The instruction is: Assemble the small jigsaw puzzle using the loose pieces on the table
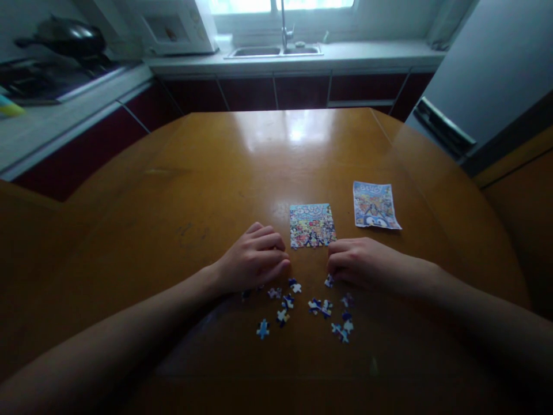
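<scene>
While left hand (254,259) and right hand (356,259) curl apart, grips unclear | cartoon jigsaw (311,223), twelve o'clock | best align loose pieces (263,329) before pressing

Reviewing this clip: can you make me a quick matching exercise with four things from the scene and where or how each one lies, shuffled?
1. Joined puzzle
2. Printed sheet
3. Loose pieces
4. Right hand

A. Scattered on the near side of the joined puzzle
B. Curled, at the joined puzzle's near right corner
C. Apart, right of the joined puzzle, paper creased
D. Fitted together in one block

Pairs: 1-D, 2-C, 3-A, 4-B
</scene>
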Tool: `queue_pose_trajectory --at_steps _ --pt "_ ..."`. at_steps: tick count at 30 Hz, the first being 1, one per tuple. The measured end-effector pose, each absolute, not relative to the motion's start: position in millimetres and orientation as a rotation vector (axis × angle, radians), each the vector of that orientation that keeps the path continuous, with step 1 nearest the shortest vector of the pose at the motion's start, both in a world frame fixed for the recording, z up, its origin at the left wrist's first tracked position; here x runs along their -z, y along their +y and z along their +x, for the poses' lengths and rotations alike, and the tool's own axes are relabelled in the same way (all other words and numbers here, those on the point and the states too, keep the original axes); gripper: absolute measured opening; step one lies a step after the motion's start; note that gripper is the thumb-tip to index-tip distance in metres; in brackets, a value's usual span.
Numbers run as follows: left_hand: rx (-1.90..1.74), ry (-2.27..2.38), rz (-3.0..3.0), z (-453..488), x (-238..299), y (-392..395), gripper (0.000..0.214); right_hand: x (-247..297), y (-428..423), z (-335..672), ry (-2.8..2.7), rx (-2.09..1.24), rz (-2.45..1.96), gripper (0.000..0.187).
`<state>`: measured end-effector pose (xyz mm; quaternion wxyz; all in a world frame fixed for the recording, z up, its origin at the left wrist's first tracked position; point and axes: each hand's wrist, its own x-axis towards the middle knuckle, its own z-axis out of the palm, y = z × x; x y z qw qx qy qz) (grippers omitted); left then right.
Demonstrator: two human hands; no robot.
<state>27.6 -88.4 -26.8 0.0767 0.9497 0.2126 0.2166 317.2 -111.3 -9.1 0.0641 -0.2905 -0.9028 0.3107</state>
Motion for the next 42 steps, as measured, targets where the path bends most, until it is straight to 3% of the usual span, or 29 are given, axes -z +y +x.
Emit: queue_pose_trajectory --at_steps 12,15,20,34,42 --pt "-0.736 0.646 2.822 30.3 29.2 -92.4 0.003 12.8 -113.8 310.8 -2.666 -0.99 -0.933 0.009" --pt "-0.884 0.677 2.767 37.4 27.2 -101.6 0.012 13.1 -121.0 304.4 -2.521 -1.01 -1.058 0.006" --pt "-0.972 0.681 2.741 48.1 24.2 -115.7 0.024 11.0 -135.2 292.6 -2.119 -1.215 -1.281 0.005" --pt "-1.013 0.701 2.717 53.8 23.6 -121.8 0.02 9.0 -139.8 284.7 -1.772 -1.597 -1.354 0.012" --pt "-1.009 0.776 2.714 52.7 22.5 -118.8 0.013 6.7 -139.1 284.6 -1.846 -1.453 -1.381 0.014"
